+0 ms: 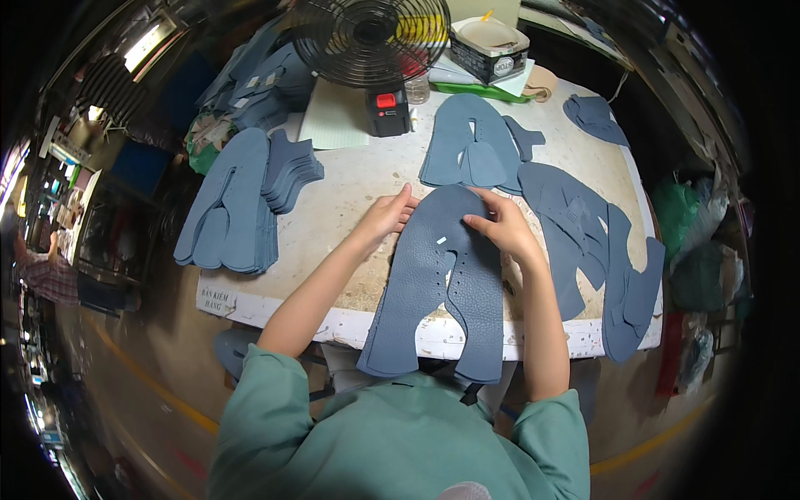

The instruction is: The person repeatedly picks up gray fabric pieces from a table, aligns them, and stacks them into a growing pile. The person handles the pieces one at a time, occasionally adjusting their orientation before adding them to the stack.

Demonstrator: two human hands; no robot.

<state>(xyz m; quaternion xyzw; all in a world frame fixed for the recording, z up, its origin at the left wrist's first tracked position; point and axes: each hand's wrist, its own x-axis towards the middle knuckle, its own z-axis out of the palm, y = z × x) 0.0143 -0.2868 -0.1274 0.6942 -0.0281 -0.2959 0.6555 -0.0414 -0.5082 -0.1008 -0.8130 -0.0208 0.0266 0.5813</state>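
Observation:
A U-shaped, blue-grey leather shoe upper [477,258] lies before me, with punched holes along its middle slit and a small white mark. At least one more layer shows under its left edge, and its two legs overhang the table's front edge. My right hand [503,223] grips its upper right edge, the thumb on top and the fingers at the far rim. My left hand [387,217] is beside the upper left edge, thumb raised and apart from the fingers, whose tips touch the edge. Just beyond lies another stack of uppers [450,133] with a small tongue-shaped piece on it.
Left stand a pile of uppers [218,187] and a stack of small pieces [292,171]. Loose leather pieces [567,217] spread along the right side of the table [350,275]. At the back are a black fan [371,42], a box [489,50] and more leather piles [275,79].

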